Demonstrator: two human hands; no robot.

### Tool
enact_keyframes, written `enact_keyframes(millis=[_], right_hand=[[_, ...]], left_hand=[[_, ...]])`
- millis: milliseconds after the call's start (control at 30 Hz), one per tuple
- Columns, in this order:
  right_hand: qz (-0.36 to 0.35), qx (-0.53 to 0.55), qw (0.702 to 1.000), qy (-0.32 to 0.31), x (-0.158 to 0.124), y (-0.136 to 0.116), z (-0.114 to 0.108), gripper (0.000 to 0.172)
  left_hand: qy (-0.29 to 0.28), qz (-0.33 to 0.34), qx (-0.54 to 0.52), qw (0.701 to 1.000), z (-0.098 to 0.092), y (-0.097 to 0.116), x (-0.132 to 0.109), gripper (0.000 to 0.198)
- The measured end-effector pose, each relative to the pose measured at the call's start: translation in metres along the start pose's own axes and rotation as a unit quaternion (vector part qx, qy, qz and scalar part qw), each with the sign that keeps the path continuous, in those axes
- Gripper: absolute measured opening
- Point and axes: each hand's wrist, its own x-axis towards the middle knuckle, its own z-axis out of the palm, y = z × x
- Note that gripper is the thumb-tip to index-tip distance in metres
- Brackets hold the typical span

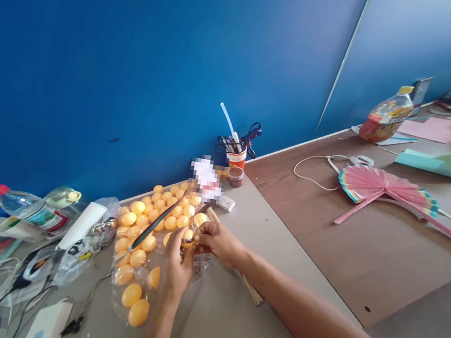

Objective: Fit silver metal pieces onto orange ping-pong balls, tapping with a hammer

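My left hand (178, 268) holds a small orange ball (189, 236) between thumb and fingers; dark marks show on its surface. Close against it, my right hand (216, 240) has its fingertips pinched together beside the ball, and what they hold is too small to make out. Many more orange balls (138, 258) lie in a clear plastic bag just left of my hands. A long, thin dark strip-like tool (158, 220) rests across them. Thin wooden sticks (252, 290) lie partly under my right forearm.
Behind the balls stand a red-and-white cup (236, 158) holding a glue gun (252, 134) and a small lidded tub (235, 177). Bottles (32, 210) and cables crowd the left. On the right table are a pink paper fan (382, 186) and a juice bottle (386, 115).
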Motion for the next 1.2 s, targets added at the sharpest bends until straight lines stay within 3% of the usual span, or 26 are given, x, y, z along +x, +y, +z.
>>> enact_keyframes(millis=[367, 767, 1000, 1067, 1133, 1200], right_hand=[[0.014, -0.008, 0.999, 0.037, 0.001, -0.001, 0.003, 0.03], [0.015, -0.001, 1.0, 0.016, 0.008, 0.015, -0.002, 0.037], [0.015, 0.049, 0.998, -0.02, 0.01, 0.008, -0.01, 0.038], [-0.015, 0.01, 1.0, -0.001, 0.011, 0.001, -0.012, 0.034], [-0.064, -0.106, 0.992, 0.029, 0.011, -0.004, -0.014, 0.021], [-0.12, -0.272, 0.954, 0.048, 0.009, -0.006, -0.015, 0.004]], left_hand=[[0.006, 0.001, 0.013, 1.0, 0.002, 0.0, 0.001, 0.03], [-0.02, 0.036, 0.039, 0.998, -0.001, -0.003, 0.0, 0.033], [-0.013, -0.046, -0.024, 0.999, 0.0, 0.005, 0.002, 0.035], [-0.011, -0.066, -0.038, 0.997, -0.004, 0.009, 0.004, 0.037], [-0.002, -0.076, -0.046, 0.996, -0.007, 0.01, 0.006, 0.041], [0.011, -0.073, -0.051, 0.996, -0.01, 0.01, 0.008, 0.042]])
